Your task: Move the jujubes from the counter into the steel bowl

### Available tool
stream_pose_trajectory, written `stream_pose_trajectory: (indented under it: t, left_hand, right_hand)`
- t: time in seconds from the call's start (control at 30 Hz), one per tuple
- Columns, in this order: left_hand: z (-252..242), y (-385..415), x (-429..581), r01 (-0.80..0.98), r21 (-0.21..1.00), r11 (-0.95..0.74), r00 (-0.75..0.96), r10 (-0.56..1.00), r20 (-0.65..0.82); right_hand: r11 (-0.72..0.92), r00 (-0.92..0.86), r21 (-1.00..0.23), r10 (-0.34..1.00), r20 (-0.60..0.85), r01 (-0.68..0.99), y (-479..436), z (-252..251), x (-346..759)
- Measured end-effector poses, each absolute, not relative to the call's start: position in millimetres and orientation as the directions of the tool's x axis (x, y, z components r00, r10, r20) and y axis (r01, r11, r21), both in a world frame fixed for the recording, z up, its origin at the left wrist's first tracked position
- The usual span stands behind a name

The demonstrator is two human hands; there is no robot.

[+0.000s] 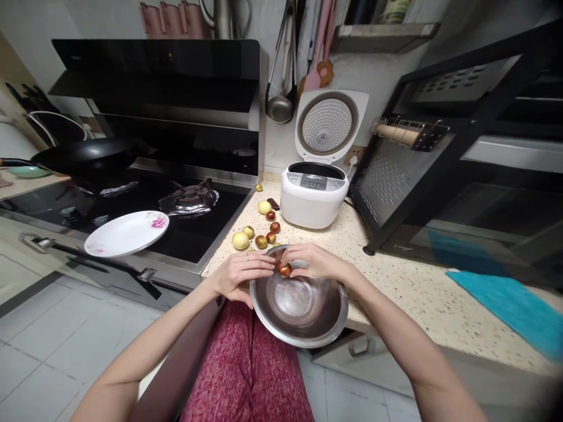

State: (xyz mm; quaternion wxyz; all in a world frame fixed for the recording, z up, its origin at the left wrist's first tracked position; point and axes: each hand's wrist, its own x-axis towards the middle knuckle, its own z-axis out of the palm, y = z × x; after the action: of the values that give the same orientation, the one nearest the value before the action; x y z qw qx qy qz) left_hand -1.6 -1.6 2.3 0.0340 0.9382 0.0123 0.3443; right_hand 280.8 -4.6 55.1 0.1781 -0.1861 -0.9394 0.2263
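Note:
A stainless steel bowl (303, 337) sits at the counter's front edge, tilted toward me. My left hand (244, 272) grips its left rim, fingers over the edge and thumb below. Over the inside of the bowl, my right hand (314, 261) has its fingers closed round a red-brown jujube (285, 269). Behind the bowl, several more fruits lie loose on the counter, among them a dark red jujube (270, 215), a mottled jujube (261, 241) and a pale yellow-green one (240, 241).
A white rice cooker (313, 205) stands behind the bowl with its lid raised. To the left, a flowered plate (125, 234) overhangs the stove's front edge, and a black wok (83, 155) rests farther back. On the right are a black rack (385, 225) and a teal cloth (505, 308).

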Motion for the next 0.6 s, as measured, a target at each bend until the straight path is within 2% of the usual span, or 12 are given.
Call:
stream_pose_trajectory:
  t: [0.17,0.3,0.37,0.43,0.5,0.6]
  left_hand:
    - [2.7,-2.1,-2.7,-0.007,0.128,-0.992,0.722,0.083,0.687]
    - [0.3,-3.9,-3.1,0.190,0.277,-0.942,0.490,0.335,0.805]
    - [-0.5,-4.1,-2.0,0.317,0.374,-0.872,0.345,0.473,0.810]
    - [-0.8,-3.5,-1.0,0.404,0.410,-0.818,0.287,0.539,0.792]
    - [-1.0,-2.7,-1.4,0.454,0.361,-0.815,0.351,0.536,0.768]
    - [-3.3,-2.5,-5.2,0.507,0.198,-0.839,0.505,0.475,0.721]
  right_hand:
    - [0.816,-0.849,-0.510,0.454,0.272,0.272,-4.0,53.5,281.9]
    - [0.802,-0.822,-0.528,0.484,0.301,0.279,-3.5,51.0,282.8]
    - [0.806,-0.816,-0.525,0.484,0.315,0.276,-2.9,49.6,283.2]
    - [0.810,-0.806,-0.517,0.489,0.332,0.279,-2.3,48.9,283.7]
    - [0.813,-0.790,-0.505,0.502,0.353,0.291,-1.8,48.9,284.3]
    - [0.810,-0.764,-0.498,0.524,0.376,0.310,-1.4,50.2,285.1]
